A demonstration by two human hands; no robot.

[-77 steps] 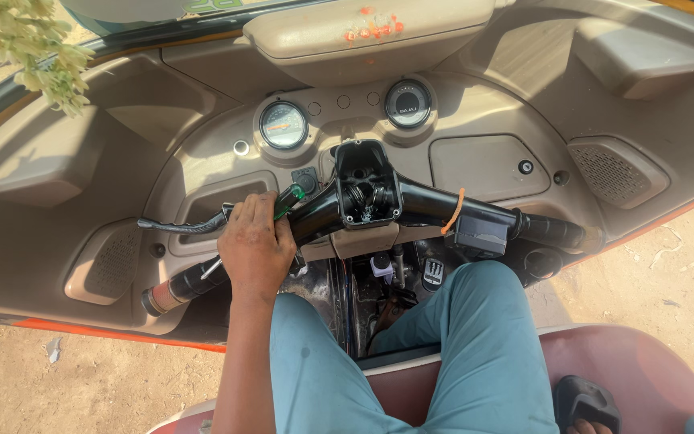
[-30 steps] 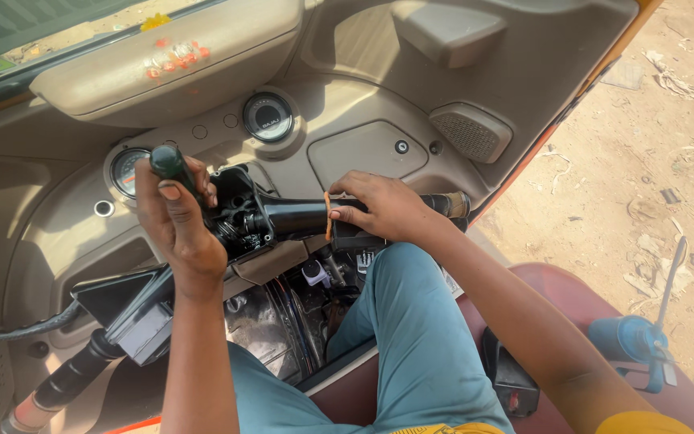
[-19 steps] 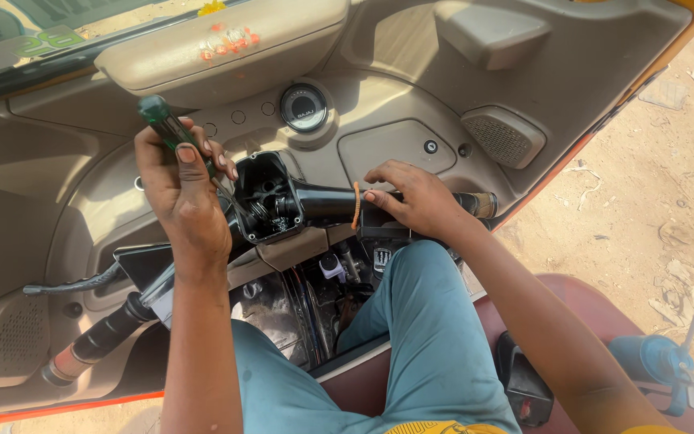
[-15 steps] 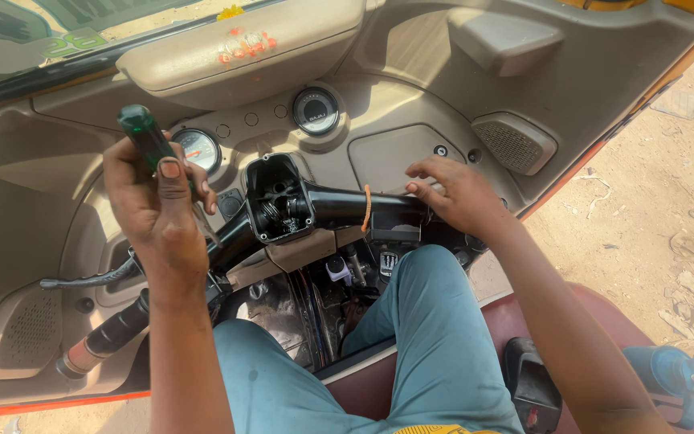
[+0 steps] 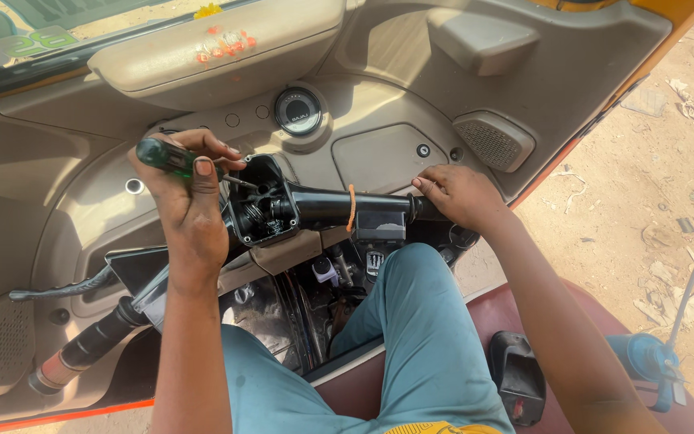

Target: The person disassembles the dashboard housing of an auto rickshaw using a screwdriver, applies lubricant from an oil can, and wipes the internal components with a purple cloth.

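Observation:
My left hand [image 5: 190,201] grips a green-handled screwdriver [image 5: 172,157]; its metal tip points right into the open black housing [image 5: 257,202] at the middle of the handlebar. Screws and small parts show inside that housing. My right hand [image 5: 459,195] is wrapped around the right grip end of the black handlebar [image 5: 339,209], next to a grey switch box [image 5: 379,225]. An orange band [image 5: 351,207] rings the bar between my hands.
A beige dashboard with a round gauge [image 5: 297,111] and a speaker grille [image 5: 493,143] lies ahead. The left handlebar grip [image 5: 82,350] and lever [image 5: 58,289] hang low at left. My teal-trousered legs rest on a maroon seat [image 5: 604,378]; a blue tool [image 5: 644,358] lies on it at right.
The view has swung right. My left hand brought the screwdriver down from upright to level, with its tip at the open housing. My right hand slid out to the right grip.

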